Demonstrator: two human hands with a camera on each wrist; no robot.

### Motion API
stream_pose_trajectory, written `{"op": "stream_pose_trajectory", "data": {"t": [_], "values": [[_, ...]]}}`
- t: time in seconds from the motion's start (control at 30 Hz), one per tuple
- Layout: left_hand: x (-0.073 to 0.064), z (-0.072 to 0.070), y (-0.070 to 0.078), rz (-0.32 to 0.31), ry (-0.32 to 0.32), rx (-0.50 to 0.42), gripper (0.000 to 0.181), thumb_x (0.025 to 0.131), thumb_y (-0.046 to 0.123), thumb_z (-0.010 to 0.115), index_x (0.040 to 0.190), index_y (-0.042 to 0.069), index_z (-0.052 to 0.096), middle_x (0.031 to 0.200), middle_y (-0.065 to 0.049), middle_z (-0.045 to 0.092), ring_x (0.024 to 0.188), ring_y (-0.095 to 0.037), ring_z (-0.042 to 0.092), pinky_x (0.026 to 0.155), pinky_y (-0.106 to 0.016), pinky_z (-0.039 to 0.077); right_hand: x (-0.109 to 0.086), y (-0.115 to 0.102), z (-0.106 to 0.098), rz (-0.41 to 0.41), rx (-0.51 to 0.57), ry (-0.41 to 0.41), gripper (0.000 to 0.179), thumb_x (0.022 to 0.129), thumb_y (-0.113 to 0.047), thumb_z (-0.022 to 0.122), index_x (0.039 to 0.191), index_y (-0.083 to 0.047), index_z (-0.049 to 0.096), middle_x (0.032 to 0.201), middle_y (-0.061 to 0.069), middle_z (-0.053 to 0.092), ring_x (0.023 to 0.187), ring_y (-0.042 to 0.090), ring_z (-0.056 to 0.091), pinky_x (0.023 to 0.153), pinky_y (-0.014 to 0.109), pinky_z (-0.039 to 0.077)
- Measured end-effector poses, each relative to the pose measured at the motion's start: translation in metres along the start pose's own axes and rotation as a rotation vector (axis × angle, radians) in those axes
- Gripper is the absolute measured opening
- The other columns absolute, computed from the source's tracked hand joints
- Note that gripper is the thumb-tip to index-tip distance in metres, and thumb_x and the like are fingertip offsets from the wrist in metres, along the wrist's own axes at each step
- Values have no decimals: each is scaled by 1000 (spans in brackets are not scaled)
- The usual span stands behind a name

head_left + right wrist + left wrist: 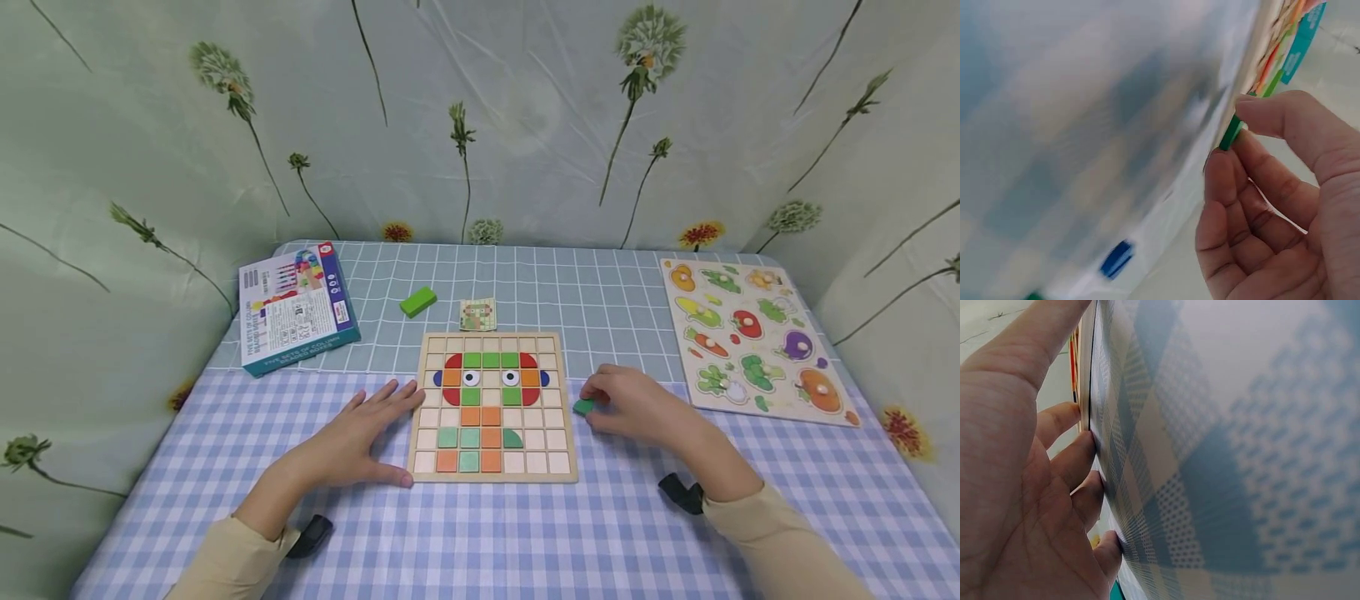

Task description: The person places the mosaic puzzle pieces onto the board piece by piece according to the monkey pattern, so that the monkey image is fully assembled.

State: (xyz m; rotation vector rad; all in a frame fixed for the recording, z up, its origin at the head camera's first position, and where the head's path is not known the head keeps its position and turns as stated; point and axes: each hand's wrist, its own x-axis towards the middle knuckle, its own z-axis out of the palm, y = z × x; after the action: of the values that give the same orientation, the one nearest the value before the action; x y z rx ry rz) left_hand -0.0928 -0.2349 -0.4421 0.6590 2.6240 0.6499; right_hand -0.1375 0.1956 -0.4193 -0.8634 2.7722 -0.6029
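A wooden grid board [495, 477] lies on the checked cloth, with coloured tiles forming a face with round eyes. Spread along the board's left edge is my left hand [360, 442], fingers extended and touching the frame; the left wrist view shows the same hand [1029, 487] beside the board's side [1087, 356]. Just off the right edge, my right hand [637, 408] pinches a small green tile [583, 407] between thumb and fingers. That green tile [1232, 132] also shows in the right wrist view. A green quarter-round tile [512, 438] sits in the lower part of the grid.
Behind the board are a small pattern card [477, 315] and a bright green block [418, 302]. A boxed toy [296, 312] stands at the back left. At the right lies a vegetable puzzle board [757, 337]. Hanging printed fabric [525, 125] closes off the back.
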Motion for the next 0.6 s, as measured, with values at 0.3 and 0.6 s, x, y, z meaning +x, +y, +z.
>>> {"op": "stream_pose_trajectory", "data": {"t": [0.3, 0.6], "values": [[0, 0, 0, 3, 1, 5, 117, 77, 70, 86, 171, 24, 32, 180, -2, 24, 169, -39, 15, 129, -78, 10, 32, -37, 6, -139, 52, -17, 16, 88, -10, 80, 104, -7, 77, 94, -1, 69, 82, 10, 61, 73, 23, 55], [0, -1, 0, -4, -8, 1, 117, 78, 69, 86, 171, 24, 32, 180, -3, 24, 169, -39, 14, 129, -78, 10, 71, -79, 19, -196, 83, -121, 17, 92, -10, 75, 109, -7, 76, 95, 1, 65, 81, 10, 53, 70, 20, 48]]}}
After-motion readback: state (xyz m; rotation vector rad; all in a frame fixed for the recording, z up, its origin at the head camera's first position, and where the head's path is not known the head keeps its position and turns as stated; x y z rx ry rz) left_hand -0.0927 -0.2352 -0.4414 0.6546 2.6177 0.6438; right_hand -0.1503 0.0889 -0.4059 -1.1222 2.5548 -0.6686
